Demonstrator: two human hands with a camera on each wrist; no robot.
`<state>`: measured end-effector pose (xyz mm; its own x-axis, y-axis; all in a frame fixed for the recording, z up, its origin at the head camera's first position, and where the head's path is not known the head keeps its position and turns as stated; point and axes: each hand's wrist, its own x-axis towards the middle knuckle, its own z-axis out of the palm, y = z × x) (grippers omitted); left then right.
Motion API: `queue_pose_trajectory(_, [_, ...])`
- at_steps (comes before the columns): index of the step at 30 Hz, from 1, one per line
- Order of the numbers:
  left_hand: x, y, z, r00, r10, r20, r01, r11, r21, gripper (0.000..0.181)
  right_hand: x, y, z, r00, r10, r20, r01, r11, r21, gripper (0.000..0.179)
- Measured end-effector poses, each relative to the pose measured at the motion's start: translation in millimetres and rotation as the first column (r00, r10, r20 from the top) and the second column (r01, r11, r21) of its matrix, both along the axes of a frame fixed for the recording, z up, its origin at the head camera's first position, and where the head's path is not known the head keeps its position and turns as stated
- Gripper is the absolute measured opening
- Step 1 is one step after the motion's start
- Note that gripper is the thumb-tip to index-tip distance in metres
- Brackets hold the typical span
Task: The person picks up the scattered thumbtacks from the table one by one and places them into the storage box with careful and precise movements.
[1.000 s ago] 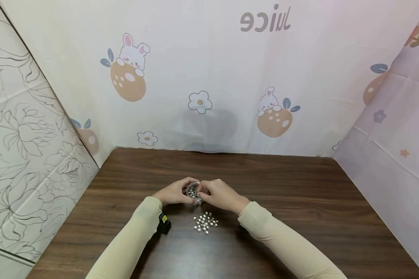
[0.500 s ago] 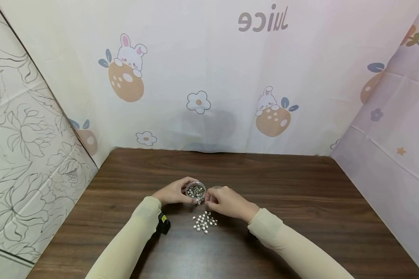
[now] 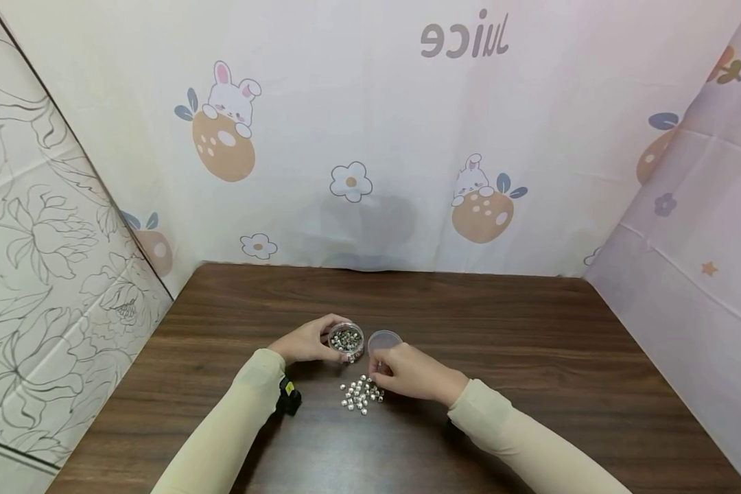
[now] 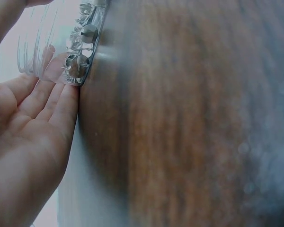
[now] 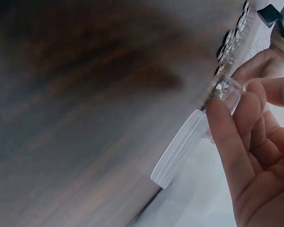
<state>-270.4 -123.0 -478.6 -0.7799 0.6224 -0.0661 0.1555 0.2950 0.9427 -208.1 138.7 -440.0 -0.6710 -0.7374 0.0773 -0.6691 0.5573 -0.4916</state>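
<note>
**Left hand cradles the jar, right hand down at the silver pile!**

Here's the left hand [image 3: 309, 342], thumb and fingers curved round the clear jar [image 3: 362, 342], which stands on the table [image 3: 500, 322] with shiny pieces [image 3: 346, 338] inside. Over to the right hand [image 3: 410, 372]: fingers bent, fingertips right by the loose silver pieces [image 3: 358, 394], and whether it pinches one, I cannot tell! Those loose ones lie scattered on the table, on the person's side of the jar. Just beside the jar, the round translucent lid [image 3: 383, 339] lies on the wood, partly behind the right hand. At the left wrist, a black device [image 3: 291, 399] with a yellow patch; beyond the table, a bunny-and-fruit curtain [image 3: 401, 116].
</note>
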Motion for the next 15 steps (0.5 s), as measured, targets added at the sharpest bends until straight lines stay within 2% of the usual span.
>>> queue_pose_trajectory(15, [2.5,1.7,-0.4,1.0,-0.001,-0.025,0.0,1.0,-0.01,0.066,11.8,7,-3.9,0.999,0.018,0.031,-0.019,0.999,0.043,0.014])
